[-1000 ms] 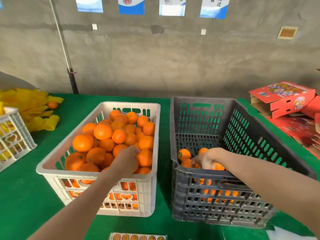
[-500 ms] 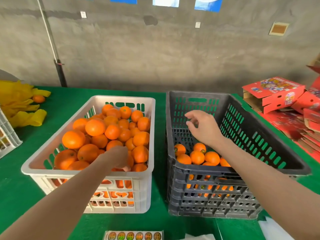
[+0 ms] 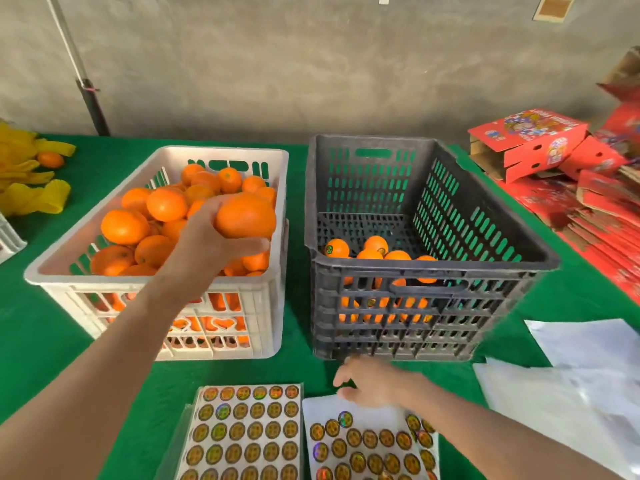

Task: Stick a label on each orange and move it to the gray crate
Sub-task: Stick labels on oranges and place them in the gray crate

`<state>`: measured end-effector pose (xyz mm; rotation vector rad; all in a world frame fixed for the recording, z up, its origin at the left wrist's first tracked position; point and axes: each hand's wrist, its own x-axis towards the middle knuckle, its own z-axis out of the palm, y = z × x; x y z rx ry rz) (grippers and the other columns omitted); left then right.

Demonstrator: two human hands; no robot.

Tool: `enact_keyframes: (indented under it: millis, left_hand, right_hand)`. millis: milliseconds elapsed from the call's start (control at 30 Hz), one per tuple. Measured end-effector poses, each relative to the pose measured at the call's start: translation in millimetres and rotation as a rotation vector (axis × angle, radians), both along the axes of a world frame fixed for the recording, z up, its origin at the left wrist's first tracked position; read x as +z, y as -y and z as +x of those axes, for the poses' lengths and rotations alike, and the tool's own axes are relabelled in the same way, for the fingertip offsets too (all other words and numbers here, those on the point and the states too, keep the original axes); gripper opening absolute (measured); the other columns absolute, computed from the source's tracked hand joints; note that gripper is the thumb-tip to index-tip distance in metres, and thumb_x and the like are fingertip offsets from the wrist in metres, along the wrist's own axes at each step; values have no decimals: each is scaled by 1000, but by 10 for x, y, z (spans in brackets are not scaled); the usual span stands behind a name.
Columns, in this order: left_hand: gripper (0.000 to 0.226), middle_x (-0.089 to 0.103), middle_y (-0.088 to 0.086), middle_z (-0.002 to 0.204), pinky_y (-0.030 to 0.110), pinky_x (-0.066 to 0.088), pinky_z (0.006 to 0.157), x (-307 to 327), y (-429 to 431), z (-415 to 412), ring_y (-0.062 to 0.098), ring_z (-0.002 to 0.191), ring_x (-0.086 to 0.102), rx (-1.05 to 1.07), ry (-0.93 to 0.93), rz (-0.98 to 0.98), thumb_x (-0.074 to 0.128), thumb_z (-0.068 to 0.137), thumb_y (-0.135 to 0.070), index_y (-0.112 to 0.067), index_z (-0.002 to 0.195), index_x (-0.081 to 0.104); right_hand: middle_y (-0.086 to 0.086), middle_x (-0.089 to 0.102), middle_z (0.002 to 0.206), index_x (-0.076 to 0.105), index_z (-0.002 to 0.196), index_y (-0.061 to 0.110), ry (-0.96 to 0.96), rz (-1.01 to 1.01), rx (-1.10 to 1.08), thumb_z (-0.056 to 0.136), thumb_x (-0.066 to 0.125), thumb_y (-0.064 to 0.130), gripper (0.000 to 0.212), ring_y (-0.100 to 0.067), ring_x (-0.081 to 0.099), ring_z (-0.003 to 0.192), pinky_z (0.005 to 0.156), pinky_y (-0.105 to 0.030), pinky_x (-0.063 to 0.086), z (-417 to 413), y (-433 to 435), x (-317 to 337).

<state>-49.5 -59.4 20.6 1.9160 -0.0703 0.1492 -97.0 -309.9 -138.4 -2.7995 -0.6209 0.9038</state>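
Note:
My left hand point(image 3: 207, 244) grips an orange point(image 3: 246, 216) and holds it above the white crate point(image 3: 263, 161), which is full of oranges. To its right the gray crate point(image 3: 433, 271) holds several labelled oranges point(image 3: 370, 252) at its near end. Two label sheets lie at the table's front edge: a full one point(image 3: 246, 431) and a partly used one point(image 3: 367, 445). My right hand point(image 3: 372, 384) hovers over the top of the partly used sheet, fingers loosely curled and pointing left. Whether it pinches a label is hidden.
White backing papers point(image 3: 571, 386) lie at the front right. Red cartons point(image 3: 540, 143) are piled at the back right. Yellow foam nets point(image 3: 31, 188) and a loose orange point(image 3: 51, 160) lie at the back left. A green cloth point(image 3: 41, 341) covers the table.
My left hand lifted an orange out of the white crate. My right hand left the gray crate and dropped to the label sheet. The view tilted down.

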Motion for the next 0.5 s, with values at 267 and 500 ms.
enact_keyframes:
  millis: [267, 500]
  left_hand:
    - [86, 65, -6, 110, 31, 50, 82, -569, 439, -798, 15, 100, 63, -217, -206, -138, 84, 33, -47, -39, 114, 56]
    - [85, 71, 8, 111, 39, 40, 103, -1259, 660, -985, 28, 113, 60, -387, -578, -437, 89, 36, -48, -13, 110, 66]
  right_hand:
    - [2, 48, 102, 66, 100, 14, 24, 225, -124, 88, 59, 23, 16, -17, 45, 105, 87, -30, 33, -81, -99, -117]
    - [2, 63, 80, 68, 90, 3, 130, 387, -176, 92, 54, 7, 14, -11, 56, 74, 68, -18, 37, -45, 151, 222]
